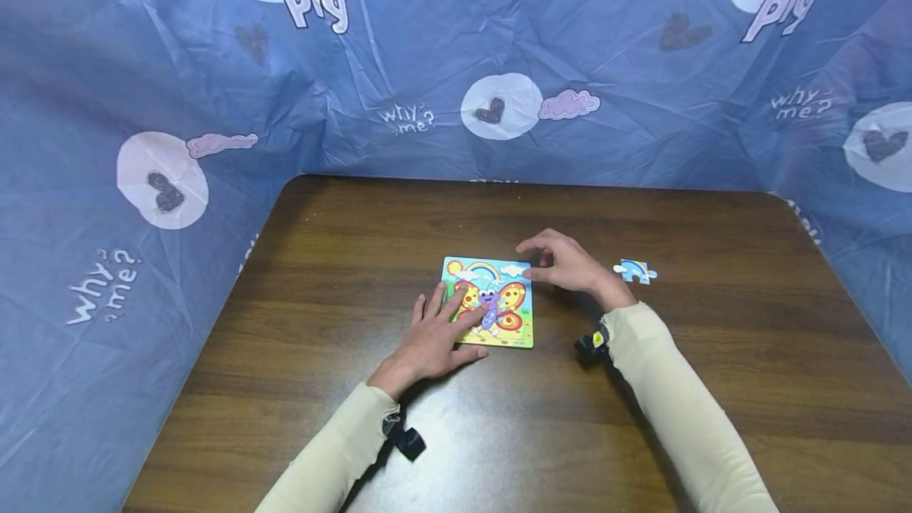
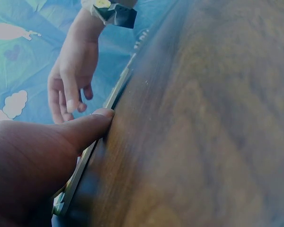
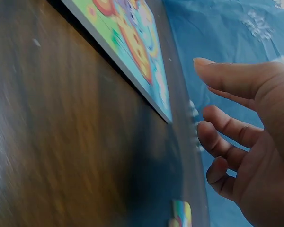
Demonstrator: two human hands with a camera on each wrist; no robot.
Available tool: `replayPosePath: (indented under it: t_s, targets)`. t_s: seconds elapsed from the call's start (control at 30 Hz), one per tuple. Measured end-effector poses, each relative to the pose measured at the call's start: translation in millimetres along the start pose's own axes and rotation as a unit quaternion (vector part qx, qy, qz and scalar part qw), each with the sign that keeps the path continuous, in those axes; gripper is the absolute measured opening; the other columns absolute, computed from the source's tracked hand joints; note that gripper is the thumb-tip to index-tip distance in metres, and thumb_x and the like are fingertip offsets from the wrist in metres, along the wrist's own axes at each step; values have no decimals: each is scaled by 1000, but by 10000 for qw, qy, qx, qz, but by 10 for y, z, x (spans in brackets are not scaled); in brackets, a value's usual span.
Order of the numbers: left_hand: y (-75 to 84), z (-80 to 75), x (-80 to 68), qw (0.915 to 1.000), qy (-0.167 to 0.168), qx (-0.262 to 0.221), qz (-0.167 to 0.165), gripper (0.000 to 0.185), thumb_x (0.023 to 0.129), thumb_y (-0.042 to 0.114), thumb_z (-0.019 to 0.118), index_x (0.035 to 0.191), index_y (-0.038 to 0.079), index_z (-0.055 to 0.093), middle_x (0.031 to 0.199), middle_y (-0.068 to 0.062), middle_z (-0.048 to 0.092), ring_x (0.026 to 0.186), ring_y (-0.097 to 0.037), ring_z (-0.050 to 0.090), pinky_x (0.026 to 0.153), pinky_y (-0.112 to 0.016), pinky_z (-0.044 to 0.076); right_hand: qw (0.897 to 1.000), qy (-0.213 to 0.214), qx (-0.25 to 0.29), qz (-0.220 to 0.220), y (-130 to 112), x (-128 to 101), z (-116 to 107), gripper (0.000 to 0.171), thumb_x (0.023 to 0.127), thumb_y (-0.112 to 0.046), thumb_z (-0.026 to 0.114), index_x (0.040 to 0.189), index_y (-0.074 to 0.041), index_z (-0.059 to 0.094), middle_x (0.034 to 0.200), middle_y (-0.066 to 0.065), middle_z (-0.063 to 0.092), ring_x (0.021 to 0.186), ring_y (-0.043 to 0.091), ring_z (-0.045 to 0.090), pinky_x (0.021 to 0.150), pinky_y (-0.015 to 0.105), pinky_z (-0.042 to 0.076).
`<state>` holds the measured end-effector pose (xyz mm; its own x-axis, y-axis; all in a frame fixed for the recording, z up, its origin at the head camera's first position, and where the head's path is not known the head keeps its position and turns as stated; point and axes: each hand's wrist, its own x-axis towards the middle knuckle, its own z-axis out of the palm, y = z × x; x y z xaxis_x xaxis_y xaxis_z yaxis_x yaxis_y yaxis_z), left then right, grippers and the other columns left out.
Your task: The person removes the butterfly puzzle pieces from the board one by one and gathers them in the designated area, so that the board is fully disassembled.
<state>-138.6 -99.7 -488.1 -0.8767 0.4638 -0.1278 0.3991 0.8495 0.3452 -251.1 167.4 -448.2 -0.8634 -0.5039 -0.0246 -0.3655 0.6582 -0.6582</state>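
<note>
A colourful butterfly puzzle board lies flat on the middle of the brown table. My left hand rests on the board's left part with straight fingers; in the left wrist view its thumb touches the board's edge. My right hand hovers at the board's upper right corner, fingers loosely curled and holding nothing; the fingers hang above the table beside the board. A loose puzzle piece with a rainbow lies to the right of that hand, also seen as the loose piece.
Blue printed sheeting walls in the table on the left, back and right. Bare wood stretches around the board on all sides. Small black wrist mounts sit at both sleeves.
</note>
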Motion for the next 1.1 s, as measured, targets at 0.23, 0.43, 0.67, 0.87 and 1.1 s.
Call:
replayPosePath:
  t_s: [0.23, 0.43, 0.67, 0.87, 1.1]
  targets:
    - [-4, 6, -1, 10000, 16, -2, 37, 68, 96, 60, 54, 156, 36, 32, 171, -8, 10, 157, -43, 4, 123, -68, 7, 9994, -148, 76, -317, -30, 53, 171, 42, 84, -14, 79, 124, -7, 69, 114, 17, 61, 86, 23, 56, 75, 29, 43]
    - [-3, 1, -1, 10000, -11, 4, 12, 69, 96, 60, 53, 157, 37, 31, 171, -7, 8, 157, -42, 2, 123, -68, 7, 9983, -400, -3, -429, -41, 68, 265, 39, 86, -17, 78, 123, -11, 71, 115, 14, 59, 85, 20, 53, 74, 29, 42]
    - [4, 5, -2, 10000, 25, 4, 53, 68, 96, 60, 53, 156, 36, 33, 171, -8, 10, 157, -43, 4, 122, -69, 8, 9966, -501, -365, -550, -50, 68, 353, 37, 84, -18, 79, 120, -14, 73, 114, 12, 57, 90, 20, 52, 77, 32, 42]
    - [3, -1, -4, 10000, 27, -3, 24, 69, 96, 60, 54, 156, 37, 32, 171, -7, 10, 157, -43, 3, 123, -68, 8, 9959, -538, -582, -442, -45, 70, 386, 31, 86, -24, 79, 116, -20, 75, 115, 8, 55, 99, 21, 52, 82, 35, 44]
    - [9, -10, -10, 9998, 139, 11, 134, 68, 96, 59, 55, 156, 34, 35, 170, -9, 15, 156, -46, 7, 121, -70, 12, 9946, -594, -739, -427, -33, 75, 395, 25, 88, -34, 76, 111, -26, 72, 118, 5, 54, 102, 22, 55, 81, 37, 47]
